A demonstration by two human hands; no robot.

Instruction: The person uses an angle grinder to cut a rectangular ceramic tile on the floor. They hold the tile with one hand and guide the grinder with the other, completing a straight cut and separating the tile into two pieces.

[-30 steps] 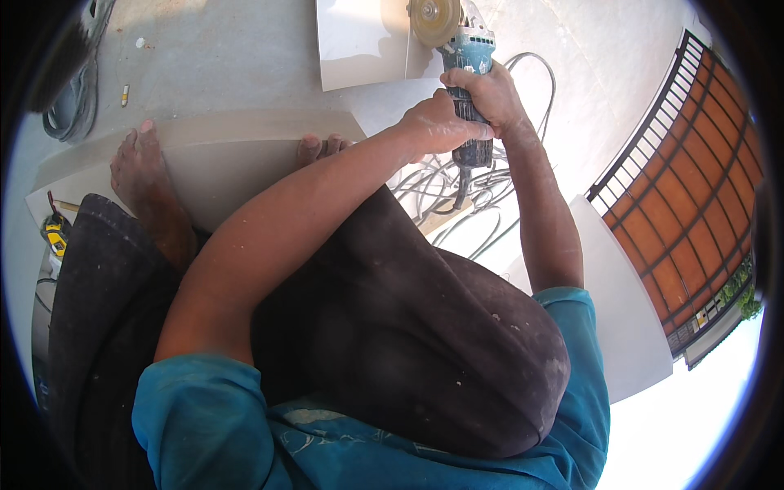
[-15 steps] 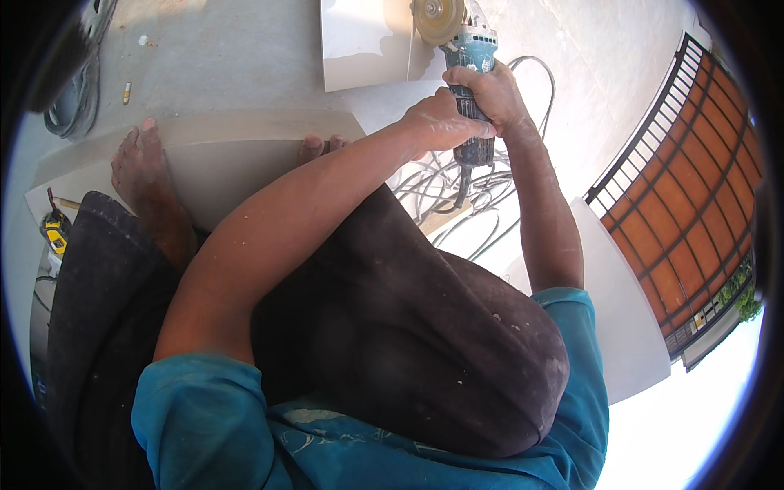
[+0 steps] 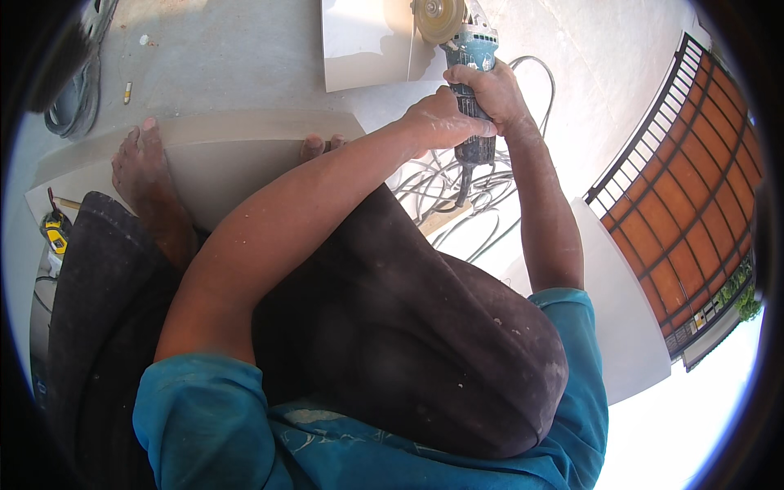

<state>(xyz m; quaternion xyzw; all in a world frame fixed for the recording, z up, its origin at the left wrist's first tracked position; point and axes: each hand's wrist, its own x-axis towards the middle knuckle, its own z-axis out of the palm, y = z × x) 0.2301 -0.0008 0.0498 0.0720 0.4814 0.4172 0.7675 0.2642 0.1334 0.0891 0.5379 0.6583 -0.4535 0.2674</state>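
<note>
I grip a teal and black angle grinder (image 3: 467, 51) with both hands near the top of the view. My left hand (image 3: 441, 122) is wrapped round the dark lower part of its body, and my right hand (image 3: 496, 98) holds it higher up on the right side. The grinder's pale yellow disc (image 3: 434, 18) is over the right part of a light tile (image 3: 359, 49), at a thin line running across it. Whether the disc touches the tile I cannot tell. A power cable (image 3: 464, 184) leaves the grinder's bottom end toward loose coils below my hands.
My bare feet (image 3: 147, 167) rest on a tile (image 3: 220, 171). A yellow tape measure (image 3: 55, 230) lies at the left, grey folded material (image 3: 73, 102) at the upper left. Another pale sheet (image 3: 621, 310) lies at the right, beside a barred orange gate (image 3: 678, 220).
The grinder and both my hands have shifted very slightly to the right relative to the frame. The tile beneath the disc appears shifted a little the same way. My grip is unchanged.
</note>
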